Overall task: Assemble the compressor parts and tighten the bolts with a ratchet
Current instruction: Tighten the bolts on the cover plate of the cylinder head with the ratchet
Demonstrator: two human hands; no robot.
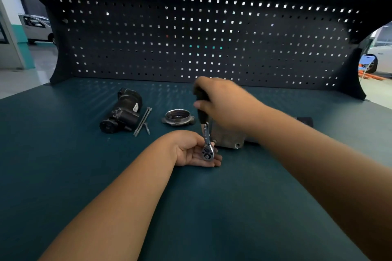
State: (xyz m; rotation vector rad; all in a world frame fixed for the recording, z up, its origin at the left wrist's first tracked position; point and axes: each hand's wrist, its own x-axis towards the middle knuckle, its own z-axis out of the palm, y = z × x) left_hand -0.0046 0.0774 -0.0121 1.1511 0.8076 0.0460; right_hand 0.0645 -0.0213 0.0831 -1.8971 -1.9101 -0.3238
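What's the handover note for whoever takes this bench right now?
Right hand grips the ratchet by its handle; left hand lies palm up under its head.
Black compressor body lies to the left, bolts loose beside it, round cover apart from both; grey housing sits behind the ratchet, partly hidden by the right forearm.
Done: nothing visibly joined.
Left: fit the parts, insert and tighten the bolts.

Head-worn view, forward-down over workbench (63,176)

Dim backlit bench, motion blur, fisheye edges
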